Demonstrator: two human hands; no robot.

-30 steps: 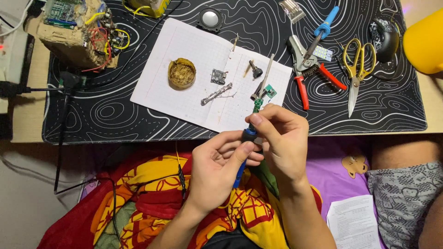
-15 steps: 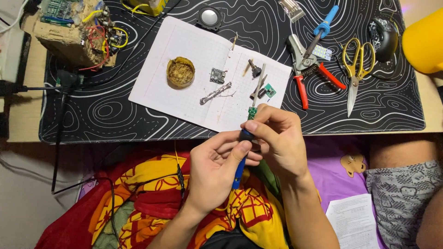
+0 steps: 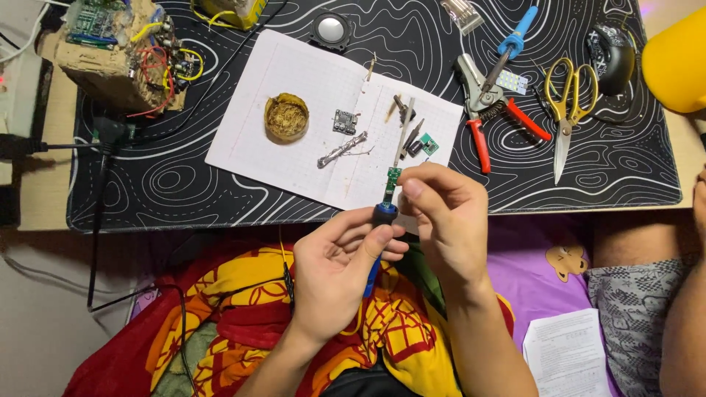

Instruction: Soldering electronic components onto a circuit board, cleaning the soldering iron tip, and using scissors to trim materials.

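Blue-handled tool [image 3: 376, 254], dark at its collar, stands near upright at frame centre in the head view, just below the near edge of the desk mat [image 3: 184, 184]. Left hand [image 3: 340, 272] is wrapped about the handle, thumb and forefinger closed on the dark collar. Right hand [image 3: 445, 224], at 3 o'clock from the tool, has thumb and forefinger pinched narrow at the tool's upper end, where a small green circuit board [image 3: 393, 176] projects toward 12 o'clock. Whether the fingertips grip the board itself or the shaft beneath it cannot be told.

At 12 o'clock from the hands lies an open squared notebook [image 3: 294, 147] on the black patterned mat. On its pages: a round tin of brass wool [image 3: 287, 116] at 10 o'clock, a small dark module [image 3: 344, 121], a grey twisted lump of solder [image 3: 342, 151], and a second green board [image 3: 428, 144].

At 1 o'clock, off the notebook, rest red-handled pliers [image 3: 489, 110] and a blue soldering iron [image 3: 511, 44]. Yellow-handled scissors [image 3: 566, 103] lie at 2 o'clock. A cardboard block with wired boards [image 3: 121, 48] sits at 10 o'clock, well apart. Red and yellow cloth [image 3: 243, 316] covers the lap at 6 o'clock.
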